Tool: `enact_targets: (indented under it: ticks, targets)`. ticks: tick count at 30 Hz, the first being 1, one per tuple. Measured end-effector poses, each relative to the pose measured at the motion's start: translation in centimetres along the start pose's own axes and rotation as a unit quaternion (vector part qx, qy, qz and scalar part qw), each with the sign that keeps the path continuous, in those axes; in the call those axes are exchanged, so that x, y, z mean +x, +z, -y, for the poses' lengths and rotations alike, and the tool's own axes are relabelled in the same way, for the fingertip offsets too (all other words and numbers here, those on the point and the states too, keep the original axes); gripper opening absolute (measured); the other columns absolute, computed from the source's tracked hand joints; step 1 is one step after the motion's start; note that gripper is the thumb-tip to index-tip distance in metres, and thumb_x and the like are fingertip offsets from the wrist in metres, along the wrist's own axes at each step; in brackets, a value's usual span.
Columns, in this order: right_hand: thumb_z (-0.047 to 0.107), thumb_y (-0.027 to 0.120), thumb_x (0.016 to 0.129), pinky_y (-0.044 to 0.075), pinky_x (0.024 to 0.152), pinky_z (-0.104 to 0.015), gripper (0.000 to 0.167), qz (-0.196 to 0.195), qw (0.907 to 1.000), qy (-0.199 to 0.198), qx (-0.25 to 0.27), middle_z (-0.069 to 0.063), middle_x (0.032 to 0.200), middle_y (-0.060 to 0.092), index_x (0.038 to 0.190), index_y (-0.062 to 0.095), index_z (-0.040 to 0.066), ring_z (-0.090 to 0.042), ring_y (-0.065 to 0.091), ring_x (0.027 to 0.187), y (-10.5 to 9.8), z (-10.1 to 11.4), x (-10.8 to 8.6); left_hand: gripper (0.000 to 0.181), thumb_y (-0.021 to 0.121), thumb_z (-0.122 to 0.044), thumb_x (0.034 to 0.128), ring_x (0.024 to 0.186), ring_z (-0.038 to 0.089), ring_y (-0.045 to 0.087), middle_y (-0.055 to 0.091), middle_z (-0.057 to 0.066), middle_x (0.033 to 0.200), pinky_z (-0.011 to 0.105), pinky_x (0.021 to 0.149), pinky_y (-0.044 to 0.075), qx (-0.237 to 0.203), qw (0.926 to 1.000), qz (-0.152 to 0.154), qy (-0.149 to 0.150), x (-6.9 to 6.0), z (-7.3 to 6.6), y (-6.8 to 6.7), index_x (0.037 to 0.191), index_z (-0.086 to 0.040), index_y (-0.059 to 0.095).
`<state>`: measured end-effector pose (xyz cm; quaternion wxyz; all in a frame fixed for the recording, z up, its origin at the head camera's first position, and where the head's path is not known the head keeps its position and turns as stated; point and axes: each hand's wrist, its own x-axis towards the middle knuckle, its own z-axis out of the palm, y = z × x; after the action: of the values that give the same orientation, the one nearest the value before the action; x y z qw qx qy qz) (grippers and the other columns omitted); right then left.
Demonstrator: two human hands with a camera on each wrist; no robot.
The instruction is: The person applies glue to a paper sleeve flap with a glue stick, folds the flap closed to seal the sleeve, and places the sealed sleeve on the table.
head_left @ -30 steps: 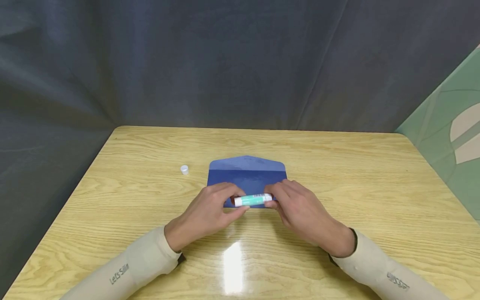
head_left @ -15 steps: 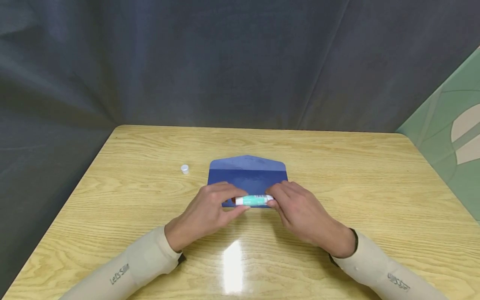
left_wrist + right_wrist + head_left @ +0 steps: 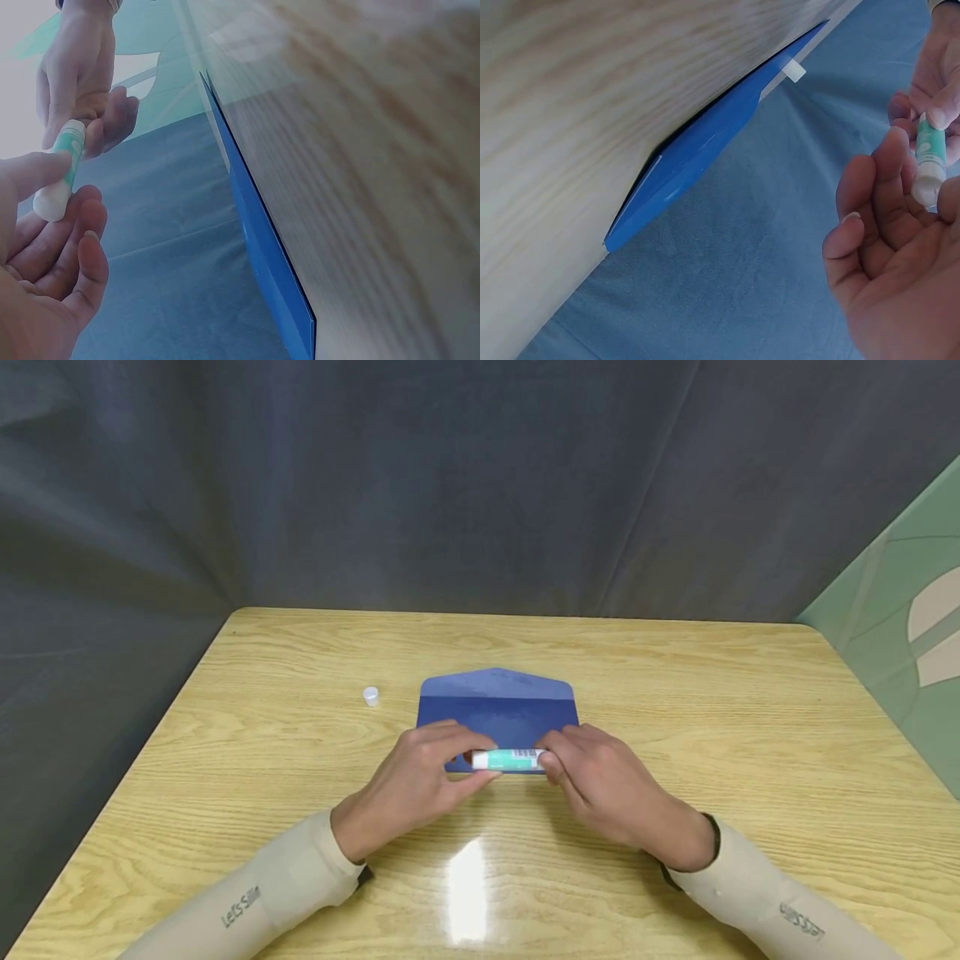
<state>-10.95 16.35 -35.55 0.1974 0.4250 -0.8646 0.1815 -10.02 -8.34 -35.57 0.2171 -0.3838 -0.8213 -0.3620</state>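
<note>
In the head view a white and teal glue stick (image 3: 506,760) is held level above the near edge of a blue envelope (image 3: 495,718). My left hand (image 3: 423,768) pinches its left end between thumb and fingers, while my right hand (image 3: 607,777) grips the white right end with a bent thumb. Both wrist views show the glue stick (image 3: 69,142) spanning the two hands, off the table. The envelope lies with its lighter flap (image 3: 495,683) unfolded away from me; the hands hide part of its near side.
A small white cap (image 3: 371,697) sits on the wooden table (image 3: 262,735), left of the envelope. Dark cloth (image 3: 465,485) hangs behind the table, and a green patterned surface (image 3: 900,610) is at the right.
The glue stick has levelled out and turned about its length, so its barcode shows more. My right thumb has bent further over its right end. The left hand has barely moved.
</note>
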Motion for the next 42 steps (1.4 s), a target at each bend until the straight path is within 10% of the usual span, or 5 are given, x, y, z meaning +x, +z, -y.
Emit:
enact_targets:
  ticks: [15, 22, 42]
  targets:
    - [0.028, 0.051, 0.104, 0.043, 0.066, -0.024, 0.018, 0.028, 0.9992, 0.027, 0.008, 0.01, 0.081, 0.055, 0.11, 0.06, 0.014, -0.005, 0.045, 0.072, -0.18, 0.03, -0.08, 0.016, 0.082, -0.009, 0.0795, 0.071, 0.013, 0.062, 0.072, 0.001, 0.081, 0.018, 0.062, 0.05, 0.029, 0.9992, 0.008, -0.024, 0.01, -0.08, -0.23, 0.093, -0.007, 0.074]
    - [0.035, 0.073, 0.089, 0.051, 0.07, -0.026, 0.044, 0.031, 0.9987, 0.039, 0.011, 0.005, 0.104, 0.063, 0.125, 0.057, 0.014, -0.009, 0.059, 0.083, -0.3, 0.11, 0.11, 0.016, 0.082, -0.01, 0.0803, 0.072, 0.012, 0.065, 0.074, 0.001, 0.084, 0.019, 0.062, 0.052, 0.039, 0.9983, 0.024, -0.036, 0.03, 0.0, -0.44, 0.094, -0.007, 0.075]
    - [0.012, 0.081, 0.08, 0.055, 0.073, -0.028, 0.033, -0.038, 0.999, -0.023, -0.003, 0.0, 0.099, 0.065, 0.103, 0.058, 0.007, -0.013, 0.063, 0.083, -0.19, -0.06, 0.35, 0.017, 0.085, -0.015, 0.0783, 0.071, 0.012, 0.064, 0.072, -0.002, 0.08, 0.02, 0.063, 0.05, 0.04, 0.998, 0.029, -0.04, -0.02, 0.03, -0.32, 0.09, -0.011, 0.074]
